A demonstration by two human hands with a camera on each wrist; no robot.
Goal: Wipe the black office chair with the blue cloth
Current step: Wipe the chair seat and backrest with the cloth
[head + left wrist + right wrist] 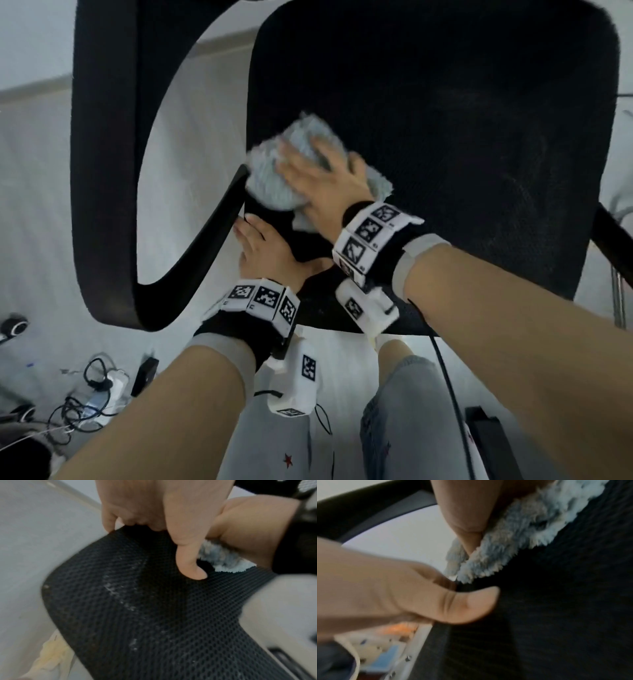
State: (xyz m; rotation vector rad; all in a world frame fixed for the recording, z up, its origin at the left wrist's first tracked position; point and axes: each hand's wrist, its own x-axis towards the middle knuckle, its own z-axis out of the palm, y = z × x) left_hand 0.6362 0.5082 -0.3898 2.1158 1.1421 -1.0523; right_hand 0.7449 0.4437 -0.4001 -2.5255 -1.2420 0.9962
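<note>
The black office chair (462, 137) fills the upper and middle part of the head view, its mesh seat seen from above and its curved armrest (102, 171) sweeping down the left of the frame. The pale floor (41, 205) is seen through the armrest loop, and a tangle of cables (85, 394) lies at the lower left.

The blue cloth (274, 178) is bunched on the seat's left edge, near the frame's centre. It is pressed down under the right hand (322, 185), whose fingers are spread fairly flat over it; cloth shows beyond the fingertips and beside the wrist. Whether any finger is curled into the cloth cannot be told.

Just below it, the seat's edge is gripped by the left hand (263, 250), fingers curled over the rim, thumb (190, 566) laid on the mesh.
</note>
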